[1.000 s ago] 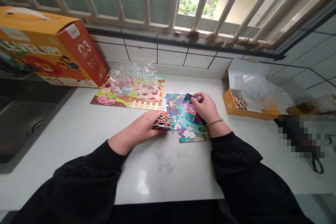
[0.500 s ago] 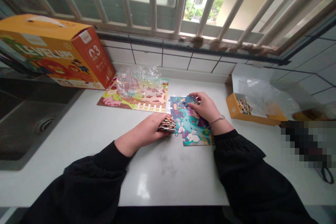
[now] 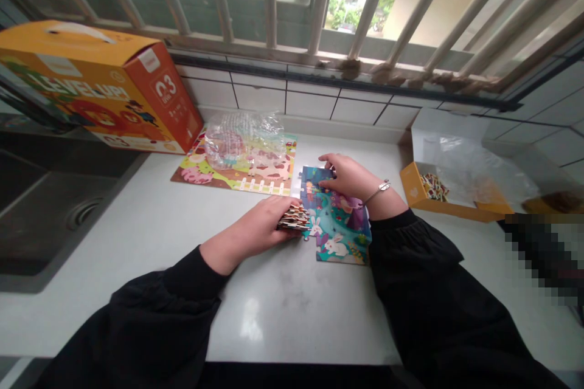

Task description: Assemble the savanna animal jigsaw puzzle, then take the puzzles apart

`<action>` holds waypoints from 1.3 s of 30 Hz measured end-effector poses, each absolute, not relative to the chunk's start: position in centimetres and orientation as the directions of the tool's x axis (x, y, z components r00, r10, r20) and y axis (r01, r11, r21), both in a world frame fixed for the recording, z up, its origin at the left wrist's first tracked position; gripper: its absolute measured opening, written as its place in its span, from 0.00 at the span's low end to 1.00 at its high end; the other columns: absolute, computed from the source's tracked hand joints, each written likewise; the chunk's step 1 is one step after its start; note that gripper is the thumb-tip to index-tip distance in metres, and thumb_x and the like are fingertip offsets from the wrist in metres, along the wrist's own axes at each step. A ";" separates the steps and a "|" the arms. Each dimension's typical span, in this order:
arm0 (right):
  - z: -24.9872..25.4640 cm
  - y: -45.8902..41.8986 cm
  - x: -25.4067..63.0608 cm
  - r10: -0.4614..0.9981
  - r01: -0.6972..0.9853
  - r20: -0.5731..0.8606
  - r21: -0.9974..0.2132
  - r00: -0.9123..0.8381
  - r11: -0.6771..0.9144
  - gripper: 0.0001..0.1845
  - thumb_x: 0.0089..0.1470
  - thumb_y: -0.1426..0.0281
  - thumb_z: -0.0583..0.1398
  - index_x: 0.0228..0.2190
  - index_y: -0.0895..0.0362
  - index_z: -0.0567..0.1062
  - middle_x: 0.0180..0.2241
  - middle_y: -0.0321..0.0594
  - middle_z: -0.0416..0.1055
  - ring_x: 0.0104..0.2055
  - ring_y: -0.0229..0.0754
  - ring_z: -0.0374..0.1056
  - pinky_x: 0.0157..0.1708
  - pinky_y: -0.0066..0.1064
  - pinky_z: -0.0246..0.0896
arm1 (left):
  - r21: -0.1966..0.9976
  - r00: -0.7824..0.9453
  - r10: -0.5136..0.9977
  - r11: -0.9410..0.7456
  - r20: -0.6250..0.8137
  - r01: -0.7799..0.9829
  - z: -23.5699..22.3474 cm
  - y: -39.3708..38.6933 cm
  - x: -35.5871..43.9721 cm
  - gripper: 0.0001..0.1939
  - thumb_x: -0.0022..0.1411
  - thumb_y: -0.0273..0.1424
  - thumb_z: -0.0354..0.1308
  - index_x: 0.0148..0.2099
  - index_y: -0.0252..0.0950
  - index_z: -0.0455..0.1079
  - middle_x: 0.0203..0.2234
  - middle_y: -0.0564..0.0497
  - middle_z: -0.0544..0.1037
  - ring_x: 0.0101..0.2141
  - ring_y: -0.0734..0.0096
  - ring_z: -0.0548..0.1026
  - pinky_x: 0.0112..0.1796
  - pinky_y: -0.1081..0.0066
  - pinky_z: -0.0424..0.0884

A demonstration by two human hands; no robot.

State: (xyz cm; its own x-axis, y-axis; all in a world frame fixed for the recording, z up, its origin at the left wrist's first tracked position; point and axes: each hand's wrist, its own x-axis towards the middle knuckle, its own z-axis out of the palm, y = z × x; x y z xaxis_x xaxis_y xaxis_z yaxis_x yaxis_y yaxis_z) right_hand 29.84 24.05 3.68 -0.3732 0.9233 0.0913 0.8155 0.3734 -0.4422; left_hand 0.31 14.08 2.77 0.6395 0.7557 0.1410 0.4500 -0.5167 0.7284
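Observation:
A partly joined jigsaw puzzle with white rabbits and a teal and purple scene lies on the white counter. My left hand is closed around a thick stack of jigsaw pieces, just left of the puzzle. Over the puzzle's upper right part is my right hand, thumb and fingers apart. Its thumb rests by a dark blue piece at the top edge, and no piece shows between the fingers. The hand and sleeve hide the puzzle's upper right area.
Behind my left hand, a farm-picture puzzle lies under a clear plastic bag. An orange box stands by the sink. To the right, an open box holds loose pieces and plastic wrap. Window bars run along the back.
The blue piece my right hand held now lies at the puzzle's top edge, and my fingers have spread off it. The puzzle has turned slightly. My left hand keeps its stack.

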 end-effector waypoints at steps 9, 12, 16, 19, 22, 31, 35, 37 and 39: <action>6.1 23.1 29.6 0.912 0.755 -0.015 -0.568 -0.410 0.330 0.10 0.61 0.59 0.70 0.38 0.52 0.83 0.37 0.39 0.83 0.38 0.47 0.75 0.40 0.38 0.67 | 0.736 0.651 0.746 -0.519 0.140 0.436 2.8 14.0 0.4 0.20 0.67 0.36 0.74 0.58 0.41 0.75 0.57 0.40 0.82 0.57 0.48 0.79 0.59 0.50 0.75; 6.8 22.8 30.1 0.909 0.668 -0.028 -0.688 -0.417 0.285 0.17 0.63 0.52 0.68 0.34 0.53 0.80 0.32 0.37 0.80 0.34 0.44 0.71 0.35 0.35 0.64 | 0.770 0.642 0.753 -0.494 0.145 0.404 3.2 14.0 0.3 0.19 0.68 0.36 0.73 0.58 0.42 0.76 0.57 0.41 0.82 0.56 0.50 0.80 0.58 0.52 0.75; 7.5 22.7 31.6 0.920 0.397 -0.061 -0.912 -0.387 0.107 0.24 0.58 0.45 0.72 0.36 0.53 0.80 0.34 0.39 0.81 0.34 0.43 0.72 0.33 0.33 0.69 | 0.842 0.582 0.804 -0.395 0.123 0.367 3.8 14.2 0.2 0.19 0.71 0.40 0.71 0.59 0.41 0.75 0.51 0.45 0.85 0.50 0.54 0.83 0.52 0.58 0.77; 8.2 22.4 32.7 0.939 0.146 -0.073 -0.989 -0.337 -0.024 0.27 0.53 0.44 0.76 0.38 0.52 0.81 0.34 0.38 0.82 0.34 0.43 0.75 0.36 0.34 0.74 | 0.884 0.465 0.880 -0.292 0.099 0.365 4.2 14.4 0.1 0.24 0.68 0.47 0.73 0.58 0.39 0.75 0.52 0.44 0.85 0.50 0.52 0.83 0.51 0.58 0.77; 8.7 22.3 33.6 0.965 0.009 -0.027 -1.000 -0.261 -0.026 0.28 0.51 0.44 0.77 0.40 0.51 0.82 0.35 0.39 0.83 0.34 0.45 0.77 0.38 0.37 0.77 | 0.943 0.346 0.936 -0.164 0.057 0.289 4.3 14.5 -0.1 0.30 0.64 0.51 0.74 0.59 0.38 0.74 0.51 0.44 0.85 0.48 0.52 0.83 0.50 0.59 0.77; 7.3 23.7 34.0 0.995 0.739 0.089 -0.667 -0.048 0.095 0.19 0.57 0.54 0.73 0.29 0.54 0.77 0.29 0.40 0.76 0.34 0.45 0.70 0.33 0.35 0.65 | 0.977 0.156 0.988 -0.051 0.018 0.207 4.1 14.7 -0.1 0.27 0.65 0.52 0.73 0.53 0.37 0.76 0.40 0.48 0.83 0.40 0.60 0.79 0.46 0.64 0.75; 7.8 23.2 33.6 0.979 0.260 0.069 -0.958 -0.191 0.118 0.25 0.59 0.44 0.70 0.41 0.52 0.79 0.38 0.41 0.81 0.36 0.43 0.74 0.35 0.33 0.71 | 0.973 0.166 0.986 -0.060 0.023 0.222 4.2 14.6 -0.1 0.25 0.66 0.52 0.72 0.51 0.37 0.76 0.39 0.49 0.83 0.40 0.60 0.79 0.46 0.64 0.75; 7.6 23.1 33.7 0.979 0.171 0.037 -0.983 -0.202 0.073 0.27 0.58 0.43 0.72 0.43 0.52 0.79 0.39 0.41 0.82 0.35 0.42 0.74 0.34 0.33 0.72 | 0.970 0.164 0.986 -0.065 0.027 0.232 4.2 14.6 0.0 0.25 0.66 0.53 0.71 0.50 0.37 0.76 0.39 0.49 0.83 0.39 0.61 0.79 0.46 0.64 0.75; 6.9 23.4 33.9 0.981 0.336 -0.050 -0.942 -0.186 0.015 0.24 0.56 0.46 0.73 0.38 0.53 0.80 0.35 0.40 0.81 0.33 0.41 0.73 0.31 0.32 0.69 | 0.969 0.160 0.987 -0.068 0.030 0.238 4.2 14.6 0.0 0.25 0.66 0.53 0.71 0.50 0.38 0.76 0.39 0.49 0.83 0.39 0.60 0.79 0.45 0.64 0.75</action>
